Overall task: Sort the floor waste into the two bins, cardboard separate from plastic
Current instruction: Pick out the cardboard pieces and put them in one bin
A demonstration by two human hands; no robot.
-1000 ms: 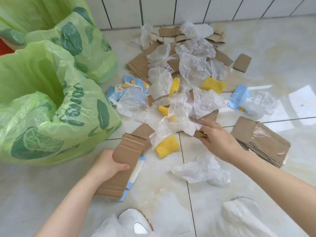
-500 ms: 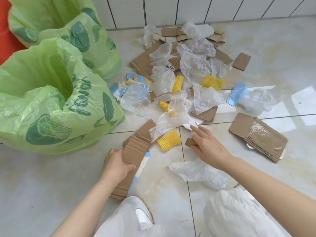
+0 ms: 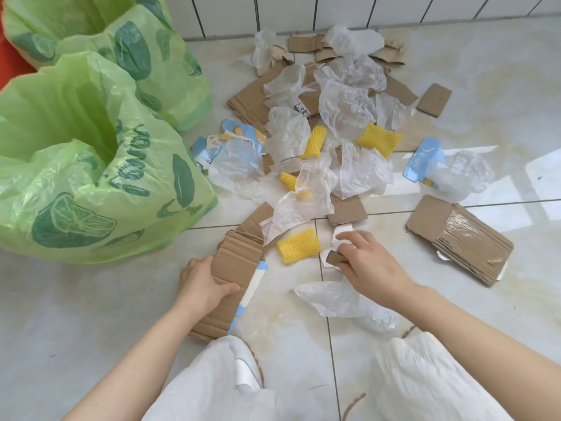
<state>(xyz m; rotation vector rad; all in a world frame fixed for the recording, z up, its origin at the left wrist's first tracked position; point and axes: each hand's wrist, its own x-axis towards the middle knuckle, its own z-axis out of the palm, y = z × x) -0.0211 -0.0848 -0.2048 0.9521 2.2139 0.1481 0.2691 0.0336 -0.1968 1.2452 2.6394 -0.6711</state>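
My left hand [image 3: 202,284] grips a long strip of brown corrugated cardboard [image 3: 233,262] with a blue-and-white edge, low over the floor. My right hand [image 3: 368,262] is closed on a small brown cardboard scrap [image 3: 333,258] with white backing, just right of a yellow foam net [image 3: 299,245]. A crumpled clear plastic bag [image 3: 331,299] lies under my right wrist. Two bins lined with green printed bags stand at the left, the near bin [image 3: 91,165] and the far bin [image 3: 127,53]. Ahead lies a heap of mixed cardboard pieces [image 3: 252,98] and clear plastic wrap [image 3: 346,107].
A stack of flat cardboard with tape [image 3: 464,241] lies at the right. More yellow foam nets [image 3: 378,138] and blue printed cartons [image 3: 423,159] are scattered in the heap. A tiled wall [image 3: 334,10] closes the back. My white-clad knees [image 3: 227,387] fill the bottom.
My right hand drew back toward me with the small cardboard scrap, away from the heap. My left hand kept its hold on the long cardboard strip. The view shifted slightly closer.
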